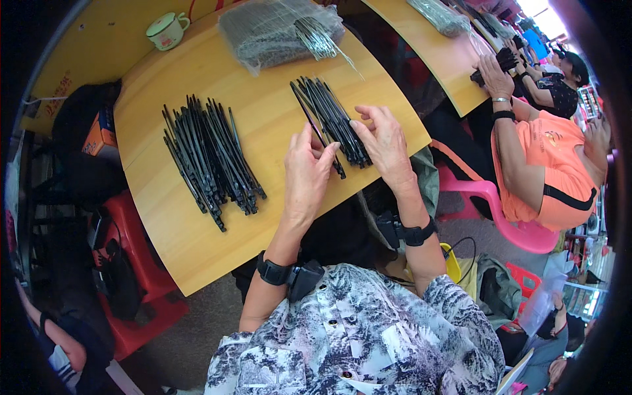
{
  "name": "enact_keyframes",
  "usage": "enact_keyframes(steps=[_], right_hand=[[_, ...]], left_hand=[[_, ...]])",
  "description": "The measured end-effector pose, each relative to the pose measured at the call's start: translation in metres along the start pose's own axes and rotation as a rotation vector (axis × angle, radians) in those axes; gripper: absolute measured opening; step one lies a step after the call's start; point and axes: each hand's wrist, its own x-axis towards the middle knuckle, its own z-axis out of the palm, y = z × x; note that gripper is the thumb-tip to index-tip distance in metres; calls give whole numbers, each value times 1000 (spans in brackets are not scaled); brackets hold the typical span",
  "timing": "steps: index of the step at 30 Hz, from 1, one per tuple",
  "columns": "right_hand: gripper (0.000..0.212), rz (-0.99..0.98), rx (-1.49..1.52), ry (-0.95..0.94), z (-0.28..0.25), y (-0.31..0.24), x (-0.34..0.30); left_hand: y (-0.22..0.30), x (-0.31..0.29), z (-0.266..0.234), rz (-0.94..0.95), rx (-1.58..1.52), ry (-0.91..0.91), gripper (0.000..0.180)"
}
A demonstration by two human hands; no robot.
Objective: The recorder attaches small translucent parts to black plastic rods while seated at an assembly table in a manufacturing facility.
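Observation:
Two piles of long thin black strips with thicker lower ends, which look like cable ties, lie on the yellow wooden table (141,141). The larger pile (210,155) is to the left of my hands. My left hand (307,172) is closed in a pinch on a single black cable tie (338,164) at the left edge of the smaller pile (329,108). My right hand (387,146) is at that pile's right side, thumb and fingers apart, with its thumb close to the ties. Whether the thumb touches them I cannot tell.
A clear plastic bag (263,33) of dark strips lies at the back, with a bundle of shiny thin strips (319,38) on it. A cup (167,31) stands at the far left. Another person in orange (550,164) sits at the right, holding dark strips (497,66).

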Motion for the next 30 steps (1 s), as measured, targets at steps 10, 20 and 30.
enact_keyframes(steps=[10,20,30], right_hand=[[28,-65,-120,-73,12,-2,-5],[29,-52,-160,-99,17,-13,-13],[26,-77,86,-134,10,-63,-19]], left_hand=[[5,-15,1,289,328,69,40],[2,-31,-2,249,271,42,31],[15,-55,-36,212,-36,185,25]])
